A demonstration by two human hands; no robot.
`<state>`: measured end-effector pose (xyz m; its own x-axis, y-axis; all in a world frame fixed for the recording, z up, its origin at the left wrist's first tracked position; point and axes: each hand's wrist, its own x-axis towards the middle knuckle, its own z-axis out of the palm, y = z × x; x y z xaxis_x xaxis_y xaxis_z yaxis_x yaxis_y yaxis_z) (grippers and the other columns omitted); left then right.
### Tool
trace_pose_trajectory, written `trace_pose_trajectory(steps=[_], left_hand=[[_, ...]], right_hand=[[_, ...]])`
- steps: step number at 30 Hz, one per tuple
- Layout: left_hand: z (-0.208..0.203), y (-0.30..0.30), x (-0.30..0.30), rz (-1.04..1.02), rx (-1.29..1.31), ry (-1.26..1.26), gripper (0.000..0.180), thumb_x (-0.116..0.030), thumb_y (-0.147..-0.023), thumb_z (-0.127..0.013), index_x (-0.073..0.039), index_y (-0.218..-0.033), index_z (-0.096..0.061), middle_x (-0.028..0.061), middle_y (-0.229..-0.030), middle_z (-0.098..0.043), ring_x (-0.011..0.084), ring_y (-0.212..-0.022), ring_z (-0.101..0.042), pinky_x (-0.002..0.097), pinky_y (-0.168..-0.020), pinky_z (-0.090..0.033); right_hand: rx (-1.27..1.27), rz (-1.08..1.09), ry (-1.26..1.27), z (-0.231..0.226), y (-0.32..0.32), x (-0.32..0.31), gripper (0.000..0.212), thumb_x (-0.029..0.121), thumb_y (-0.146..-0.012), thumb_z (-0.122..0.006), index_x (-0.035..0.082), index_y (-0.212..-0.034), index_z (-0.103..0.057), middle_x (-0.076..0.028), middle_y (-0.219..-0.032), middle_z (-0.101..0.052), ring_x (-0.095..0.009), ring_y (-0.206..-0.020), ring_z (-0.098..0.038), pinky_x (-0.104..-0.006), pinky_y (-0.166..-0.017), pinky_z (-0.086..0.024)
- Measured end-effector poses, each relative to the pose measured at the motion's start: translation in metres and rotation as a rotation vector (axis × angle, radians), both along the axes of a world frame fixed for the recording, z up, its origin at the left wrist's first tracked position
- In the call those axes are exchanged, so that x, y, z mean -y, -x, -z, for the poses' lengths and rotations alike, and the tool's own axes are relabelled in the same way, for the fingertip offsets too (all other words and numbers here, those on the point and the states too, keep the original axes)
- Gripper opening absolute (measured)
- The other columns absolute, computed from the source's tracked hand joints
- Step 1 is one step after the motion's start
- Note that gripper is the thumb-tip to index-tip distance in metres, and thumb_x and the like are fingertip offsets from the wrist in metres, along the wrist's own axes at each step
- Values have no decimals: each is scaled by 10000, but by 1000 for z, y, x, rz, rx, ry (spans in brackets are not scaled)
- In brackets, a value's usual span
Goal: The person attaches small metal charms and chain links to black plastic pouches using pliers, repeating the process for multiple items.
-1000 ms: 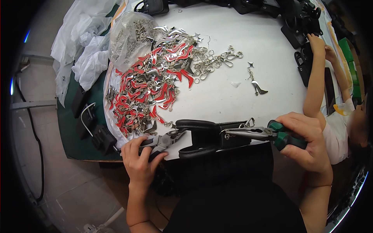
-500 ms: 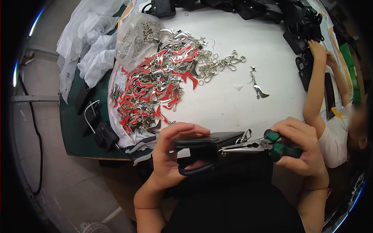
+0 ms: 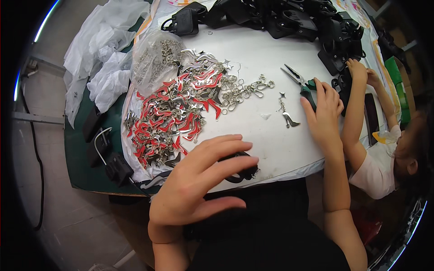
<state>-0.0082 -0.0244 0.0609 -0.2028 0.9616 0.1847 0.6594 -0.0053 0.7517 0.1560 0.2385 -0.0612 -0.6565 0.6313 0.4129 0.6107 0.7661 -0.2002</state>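
Your left hand (image 3: 199, 185): fingers spread over the black strap piece (image 3: 239, 169), maybe touching | your right hand (image 3: 323, 110): fingers together, flat on the green-handled pliers (image 3: 300, 83) | shoe charm (image 3: 289, 118) just beside.

A white-covered table (image 3: 253, 131) carries a heap of red and silver shoe-shaped charms (image 3: 174, 117) toward its left edge, with a clear bag of small metal rings (image 3: 153, 61) at the far left corner. Black pouches (image 3: 289, 18) line the far edge. Green-handled pliers (image 3: 300, 83) and one silver shoe charm (image 3: 289, 118) lie toward the right edge.
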Motion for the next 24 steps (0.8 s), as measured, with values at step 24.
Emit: trace_pose_trajectory(steps=[24], left_hand=[[7, -90, -24, 799, 1739, -811, 385, -254, -761, -884, 23, -959, -704, 145, -949, -671, 254, -820, -587, 339, -737, -442]], right_hand=[[40, -736, 368, -39, 112, 44, 96, 171, -828, -734, 87, -874, -743, -38, -898, -687, -235, -884, -610, -390, -848, -439]])
